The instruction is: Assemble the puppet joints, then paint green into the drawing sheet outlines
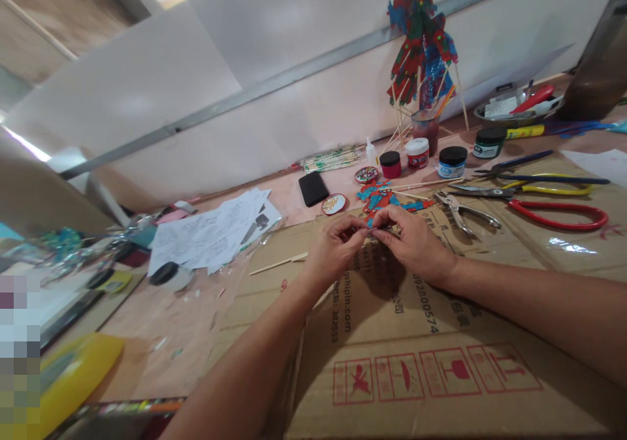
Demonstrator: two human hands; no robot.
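My left hand (337, 247) and my right hand (416, 244) meet over the cardboard sheet (372, 420), thumbs and fingertips pinched together. Whatever small thing lies between the fingertips is too small and covered to name. Just beyond the fingers rests a red and blue painted cutout figure (379, 198) with thin wooden sticks (421, 185) beside it. A shallow lid with small gold pieces (334, 204) sits left of the figure, and another lid with multicoloured bits (366, 175) is behind it. A thin stick (277, 264) lies left of my left hand.
Right of my hands are red-handled shears (558, 211), a metal hole punch (467, 213) and dark-handled pliers (529, 169). Paint jars (451, 162), a cup of sticks with painted figures (425, 130) and a black phone-like slab (313, 188) stand behind. Printed papers (210, 231) lie left.
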